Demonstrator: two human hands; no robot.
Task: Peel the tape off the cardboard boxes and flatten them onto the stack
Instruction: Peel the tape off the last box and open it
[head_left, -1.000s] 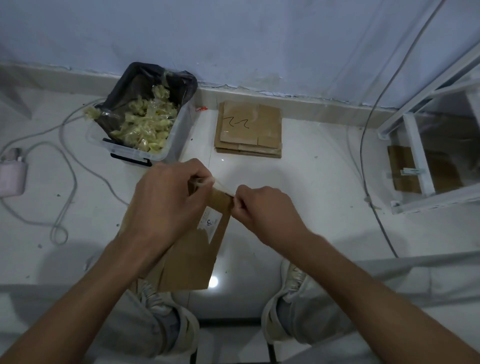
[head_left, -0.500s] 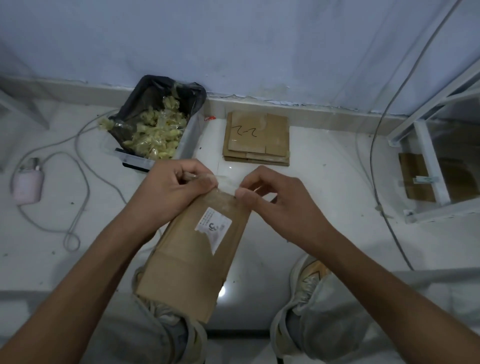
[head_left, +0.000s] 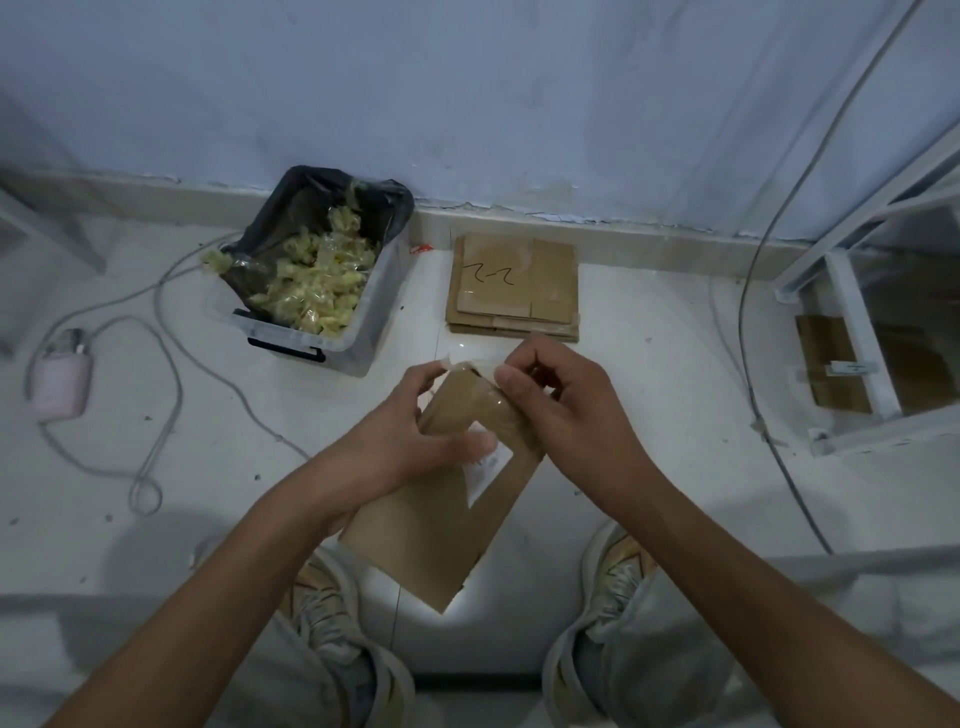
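A flat brown cardboard box (head_left: 431, 535) with a white label hangs tilted above the floor between my knees. My left hand (head_left: 415, 431) grips its upper left side, thumb across the front. My right hand (head_left: 561, 410) pinches a strip of clear tape (head_left: 475, 366) at the box's top edge, where the strip stands lifted off the cardboard. The stack of flattened boxes (head_left: 514, 286) lies on the floor by the wall, just beyond my hands.
A clear plastic bin (head_left: 322, 291) lined with a black bag holds crumpled tape, left of the stack. Cables (head_left: 166, 332) and a pink charger (head_left: 60, 384) lie at the left. A white frame (head_left: 862, 353) with cardboard under it stands at the right. My shoes (head_left: 322, 603) flank the box.
The box has tilted so that its lower end points more to the right. My left thumb has moved down onto the box front, and my right hand has lifted the tape at the top edge.
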